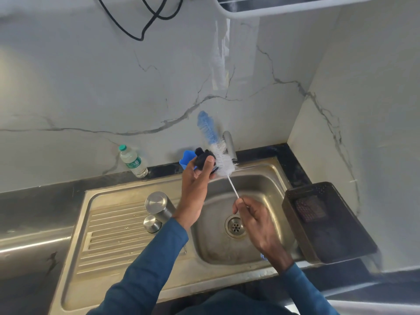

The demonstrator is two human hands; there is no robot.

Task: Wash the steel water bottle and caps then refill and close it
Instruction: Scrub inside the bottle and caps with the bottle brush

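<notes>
Nearest, over the sink basin [268, 185] and just above the drain [235, 227], the right hand [254, 220] pinches the thin white stem of the bottle brush [218, 153] between curled fingers and thumb, low on the wire, so the bristle end stands up and away toward the far wall. Left of it on the ribbed drainboard the steel water bottle [160, 206] stands bottom-up, with a small steel cap [151, 223] just beside it on the near side; neither is being touched. Farther in, the left hand [196, 178] grips a dark cap [205, 159], fingers curled round it, and the white lower bristles press against the cap's right side. The step looks like scrubbing this cap, so it would pay to choke up on the stem for firmer control, turn the cap with the left fingers while the brush works short strokes into its inner threads, and keep both over the basin so drips fall in. A blue holder [186, 159] sits behind the left hand, the tap [230, 144] stands just right of the brush, no water visibly running, and a plastic water bottle [133, 161] rests on the desk at far left; a dark tray [341, 244] lies to the right
</notes>
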